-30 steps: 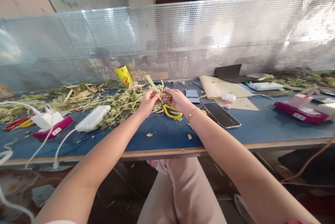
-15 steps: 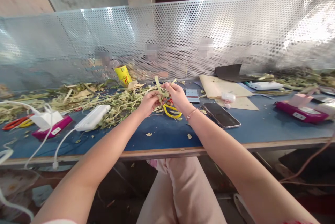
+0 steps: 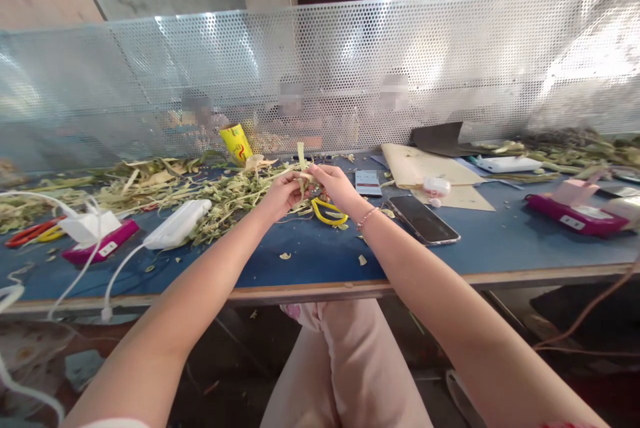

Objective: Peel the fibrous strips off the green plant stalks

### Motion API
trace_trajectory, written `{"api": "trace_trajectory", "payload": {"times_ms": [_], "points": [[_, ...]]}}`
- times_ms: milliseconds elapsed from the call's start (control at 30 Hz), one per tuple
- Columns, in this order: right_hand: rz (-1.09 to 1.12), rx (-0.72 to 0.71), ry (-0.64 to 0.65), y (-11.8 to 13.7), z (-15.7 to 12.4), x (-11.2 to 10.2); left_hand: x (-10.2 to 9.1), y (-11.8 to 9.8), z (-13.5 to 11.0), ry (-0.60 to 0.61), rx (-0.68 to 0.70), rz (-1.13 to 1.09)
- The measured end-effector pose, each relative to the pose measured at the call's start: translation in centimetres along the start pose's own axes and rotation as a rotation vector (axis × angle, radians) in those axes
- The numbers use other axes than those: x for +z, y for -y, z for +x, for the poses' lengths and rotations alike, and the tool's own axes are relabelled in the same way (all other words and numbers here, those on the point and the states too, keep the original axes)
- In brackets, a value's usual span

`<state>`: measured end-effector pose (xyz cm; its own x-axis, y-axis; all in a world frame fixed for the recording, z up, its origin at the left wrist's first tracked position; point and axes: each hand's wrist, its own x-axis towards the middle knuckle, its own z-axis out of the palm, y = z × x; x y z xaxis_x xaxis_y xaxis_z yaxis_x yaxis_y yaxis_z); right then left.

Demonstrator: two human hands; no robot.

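Note:
A pale green strip of dried plant [image 3: 301,153] stands up between my hands, over the middle of the blue table. My left hand [image 3: 286,196] is closed around its lower part. The fingers of my right hand [image 3: 333,185] pinch the same piece from the other side, and they hide most of it. Just below my right hand lie yellow-handled scissors [image 3: 330,213], their blades mostly covered. To the left, a heap of dried greenish stems and leaves [image 3: 235,195] reaches close to my left hand.
A black phone [image 3: 424,220], a small card-like box [image 3: 368,183] and beige paper [image 3: 425,168] lie to the right. Leftward are a white power bank [image 3: 177,225], a magenta socket block [image 3: 103,245] and a yellow can [image 3: 236,145]. A perforated metal screen [image 3: 340,61] backs the table.
My left hand has shifted slightly left and my fingers have closed in around the strip. A second strip end that stuck up by my right hand no longer shows.

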<state>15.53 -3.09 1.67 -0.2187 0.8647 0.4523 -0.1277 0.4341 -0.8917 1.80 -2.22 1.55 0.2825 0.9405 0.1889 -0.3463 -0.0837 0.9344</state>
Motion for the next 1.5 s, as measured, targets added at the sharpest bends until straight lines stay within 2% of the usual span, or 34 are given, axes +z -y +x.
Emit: {"api": "trace_trajectory", "payload": {"times_ms": [267, 667, 867, 1200, 1500], "points": [[-0.04, -0.064, -0.084, 0.0, 0.1, 0.1, 0.6, -0.1, -0.3, 0.051, 0.0, 0.006], [-0.157, -0.079, -0.083, -0.2, 0.1, 0.1, 0.5, -0.1, -0.2, -0.045, 0.023, 0.017], [-0.19, -0.016, -0.152, -0.6, 0.4, 0.0, 0.4, -0.1, -0.2, -0.052, 0.046, 0.011], [-0.109, 0.041, -0.209, -0.6, 0.4, 0.2, 0.1, -0.1, -0.1, -0.069, 0.093, -0.022], [-0.158, 0.016, -0.182, -1.0, 0.5, 0.0, 0.0, 0.3, 0.1, -0.078, 0.17, 0.007]]}}
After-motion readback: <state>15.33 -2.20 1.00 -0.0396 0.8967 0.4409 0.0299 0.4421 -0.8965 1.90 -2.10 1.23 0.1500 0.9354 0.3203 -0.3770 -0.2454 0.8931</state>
